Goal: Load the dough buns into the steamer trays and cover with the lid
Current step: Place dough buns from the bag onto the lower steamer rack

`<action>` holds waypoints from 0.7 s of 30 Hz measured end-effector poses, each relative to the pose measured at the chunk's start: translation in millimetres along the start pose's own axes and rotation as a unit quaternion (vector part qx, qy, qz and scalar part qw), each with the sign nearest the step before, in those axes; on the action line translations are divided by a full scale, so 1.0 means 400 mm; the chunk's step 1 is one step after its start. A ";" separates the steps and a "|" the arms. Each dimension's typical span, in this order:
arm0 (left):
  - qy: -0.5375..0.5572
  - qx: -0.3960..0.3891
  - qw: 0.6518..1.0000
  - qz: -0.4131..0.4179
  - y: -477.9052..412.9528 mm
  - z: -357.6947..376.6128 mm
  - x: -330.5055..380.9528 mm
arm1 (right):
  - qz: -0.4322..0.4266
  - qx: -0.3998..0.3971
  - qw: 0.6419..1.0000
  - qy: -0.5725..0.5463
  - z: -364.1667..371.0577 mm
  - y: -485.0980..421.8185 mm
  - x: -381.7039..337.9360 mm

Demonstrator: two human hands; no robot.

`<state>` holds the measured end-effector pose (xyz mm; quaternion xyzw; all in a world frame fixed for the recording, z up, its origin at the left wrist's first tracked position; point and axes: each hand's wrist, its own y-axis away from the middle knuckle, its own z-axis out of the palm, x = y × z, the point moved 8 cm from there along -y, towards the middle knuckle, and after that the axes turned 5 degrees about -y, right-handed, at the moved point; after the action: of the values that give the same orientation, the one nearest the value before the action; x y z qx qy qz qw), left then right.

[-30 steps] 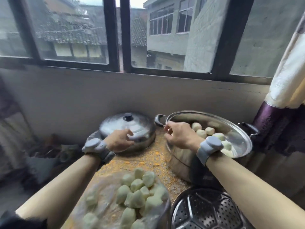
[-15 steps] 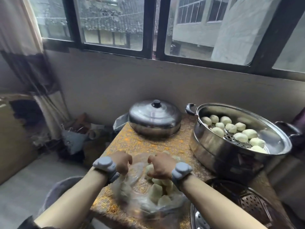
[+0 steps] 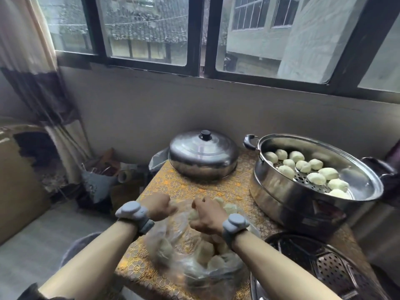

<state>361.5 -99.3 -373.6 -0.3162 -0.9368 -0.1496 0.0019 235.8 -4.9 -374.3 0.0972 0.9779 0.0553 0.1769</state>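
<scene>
A clear plastic bag (image 3: 190, 267) of pale dough buns (image 3: 214, 262) lies on the near part of the table. My left hand (image 3: 161, 205) is curled at the bag's far left edge, apparently pinching the plastic. My right hand (image 3: 205, 214) is inside the bag's mouth with its fingers curled among the buns; what it grips is blurred. At the right stands the steel steamer tray (image 3: 287, 198) with several buns (image 3: 303, 166) on its perforated floor. The domed steel lid (image 3: 202, 154) with a black knob rests at the table's back.
A second perforated tray (image 3: 329, 265) lies empty at the near right. The table (image 3: 194, 187) has a gold patterned cloth and is small, with its left edge close to my left arm. Bags and clutter (image 3: 101, 180) sit on the floor left; a grey bin (image 3: 75, 250) is below.
Both hands left the lid and steamer and came back to the bag of buns. Since half a second ago they have barely shifted; the view moved slightly.
</scene>
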 end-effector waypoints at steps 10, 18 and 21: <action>0.355 0.169 0.907 0.148 -0.055 -0.317 0.308 | 0.048 0.222 0.965 -0.127 -0.484 0.127 0.273; 0.454 0.063 0.854 0.246 -0.144 -0.394 0.738 | 0.276 0.243 0.925 -0.100 -0.614 0.262 0.743; 0.306 0.086 0.910 0.265 -0.219 -0.370 0.889 | 0.300 0.201 0.928 -0.085 -0.591 0.265 0.848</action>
<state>11.5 3.4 -221.8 -0.4903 -0.7813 -0.1522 0.3550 -142.2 152.0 -252.8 0.4243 0.8749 -0.1007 0.2107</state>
